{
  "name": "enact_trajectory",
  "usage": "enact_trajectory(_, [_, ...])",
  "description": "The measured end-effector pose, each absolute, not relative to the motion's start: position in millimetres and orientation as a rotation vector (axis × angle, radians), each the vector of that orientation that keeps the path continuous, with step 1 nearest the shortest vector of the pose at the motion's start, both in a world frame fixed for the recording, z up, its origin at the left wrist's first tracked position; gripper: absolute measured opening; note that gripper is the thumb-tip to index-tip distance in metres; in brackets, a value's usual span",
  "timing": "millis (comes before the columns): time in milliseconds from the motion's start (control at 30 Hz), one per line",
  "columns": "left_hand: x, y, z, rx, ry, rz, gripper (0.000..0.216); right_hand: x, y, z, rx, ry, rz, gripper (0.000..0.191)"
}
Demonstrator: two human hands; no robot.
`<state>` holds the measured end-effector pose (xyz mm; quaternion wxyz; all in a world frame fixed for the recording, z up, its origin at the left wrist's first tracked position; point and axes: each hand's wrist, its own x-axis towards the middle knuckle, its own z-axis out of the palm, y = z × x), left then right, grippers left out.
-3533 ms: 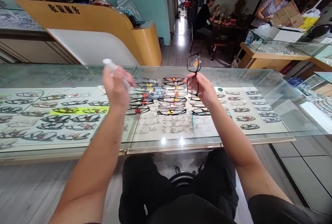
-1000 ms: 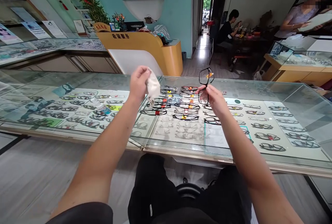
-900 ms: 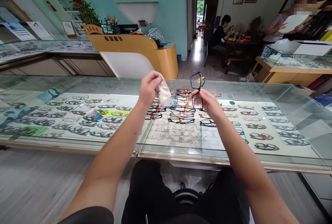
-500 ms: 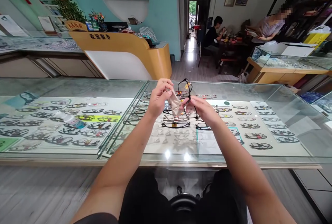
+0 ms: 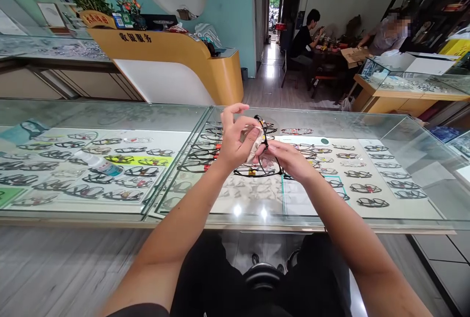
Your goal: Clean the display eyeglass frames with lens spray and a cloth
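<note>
Above the glass counter, my right hand (image 5: 292,159) pinches a pair of black-framed eyeglasses (image 5: 265,133) near the bridge. The frame is turned on end, one rim up and the other down. My left hand (image 5: 238,136) is closed on a pale beige cloth (image 5: 256,148), pressed against the upper rim with the thumb in front. Part of the cloth and that rim are hidden by the fingers. Beneath my hands, rows of eyeglasses (image 5: 368,188) lie inside the glass display case (image 5: 235,225).
On the left counter stands or lies a small bottle (image 5: 99,164) with a blue label. A wooden cashier desk (image 5: 223,77) is across the aisle. Two people are at a dark table (image 5: 325,57) at the back right. A black stool (image 5: 263,275) is below me.
My left hand has moved right, bringing the cloth from beside the eyeglasses onto the upper rim. The view has tilted slightly down. In the back, the standing person now handles a cardboard box.
</note>
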<state>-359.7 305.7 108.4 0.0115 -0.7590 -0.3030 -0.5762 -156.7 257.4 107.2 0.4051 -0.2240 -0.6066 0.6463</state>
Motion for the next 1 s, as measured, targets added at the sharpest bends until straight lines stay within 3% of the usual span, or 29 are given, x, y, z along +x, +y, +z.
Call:
enact_trajectory(167, [-356.3,298.3,111.7,-2.037,-1.172,-2.025,0.052,-157.7,256.0,107.9,-0.543,-1.558,1.559,0.039])
enact_trajectory(267, [-357.8,289.3,119.1,-2.203,-1.545,-1.978,0.067,-157.4,257.2,107.4,-0.542,-1.593,1.498,0.041])
enact_trajectory(433, [-359.1,284.9,126.6,-2.646,-1.858,-1.864,0.062,-156.3,258.5,108.4,-0.567,-1.660,1.413,0.043])
enact_trajectory(667, [-351.5,296.6,122.0,-3.084,-1.731,-2.381,0.070,-156.6,263.3,103.6,-0.610,-1.659,1.406,0.046])
enact_trajectory(867, [-352.1,296.5,123.0,-3.474,-1.428,-2.728,0.055,-157.0,264.5,103.2,-0.599,-1.525,1.559,0.046])
enact_trajectory(1000, [-350.6,294.8,122.6,-3.406,-1.387,-2.853,0.053,-156.3,264.8,101.6,-0.625,-1.443,1.629,0.047])
